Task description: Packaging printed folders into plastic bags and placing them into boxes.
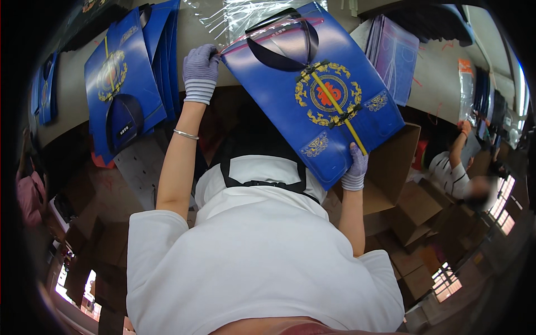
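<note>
A large blue gift bag [279,84] lies tilted in front of me, with dark ribbon handles, gold and red round ornament and a yellow cord. What looks like a clear plastic sleeve with a pink zip strip [245,40] runs across its handle end. My left hand [201,70], in a striped lilac glove, has its fingers closed at the strip's left end, by the bag's corner. My right hand [357,164], gloved alike, grips the bag's lower edge near the cord, with some fingers hidden beneath. Clear plastic wrappers [254,14] lie beyond the bag.
Several more blue gift bags [125,72] lean over the table's edge at left. To the right on the grey table [441,84] is a stack of blue bags [393,58]. An open cardboard box [388,178] stands below right. Another person [455,167] works further right.
</note>
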The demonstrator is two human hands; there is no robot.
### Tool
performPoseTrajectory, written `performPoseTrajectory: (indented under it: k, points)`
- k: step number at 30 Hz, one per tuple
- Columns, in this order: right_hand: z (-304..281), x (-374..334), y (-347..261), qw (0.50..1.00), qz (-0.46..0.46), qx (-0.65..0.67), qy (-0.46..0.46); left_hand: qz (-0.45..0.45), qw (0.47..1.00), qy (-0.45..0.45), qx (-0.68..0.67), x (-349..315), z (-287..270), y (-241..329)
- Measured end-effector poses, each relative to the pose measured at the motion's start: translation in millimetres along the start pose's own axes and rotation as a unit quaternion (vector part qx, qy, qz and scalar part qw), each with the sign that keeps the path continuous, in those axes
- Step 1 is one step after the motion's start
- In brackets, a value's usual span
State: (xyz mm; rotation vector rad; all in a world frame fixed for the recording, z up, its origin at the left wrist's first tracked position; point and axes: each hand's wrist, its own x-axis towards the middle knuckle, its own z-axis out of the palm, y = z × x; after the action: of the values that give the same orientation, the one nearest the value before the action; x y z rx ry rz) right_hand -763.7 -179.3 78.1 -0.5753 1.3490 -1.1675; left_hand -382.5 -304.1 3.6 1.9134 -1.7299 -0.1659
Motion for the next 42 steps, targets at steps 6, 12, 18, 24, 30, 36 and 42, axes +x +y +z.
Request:
performPoseTrajectory:
  k: [6,12,18,24,30,36,42]
  points:
    - [2,-13,11,0.999,-0.015,-0.034,0.017,0.053,0.998,0.024,0.000,-7,-1,25]
    - [-3,-2,42,0.999,0.011,0.022,0.048,-0.078,0.958,-0.015,-0.276,-21,34,39]
    - [-22,58,92,0.881,0.396,-0.160,-0.202,-0.425,0.661,-0.118,-0.607,19,97,-17]
    - [24,200,9,0.863,-0.023,-0.490,-0.122,-0.441,0.834,-0.131,-0.306,38,115,-39]
    - [110,360,4,0.785,-0.220,-0.578,-0.032,-0.392,0.870,-0.121,-0.274,54,121,-18]
    - [69,340,15,0.822,-0.193,-0.532,-0.058,-0.407,0.818,-0.067,-0.401,21,95,-8]
    - [-16,237,32,0.901,-0.086,-0.422,-0.058,-0.383,0.820,-0.169,-0.391,-75,82,30]
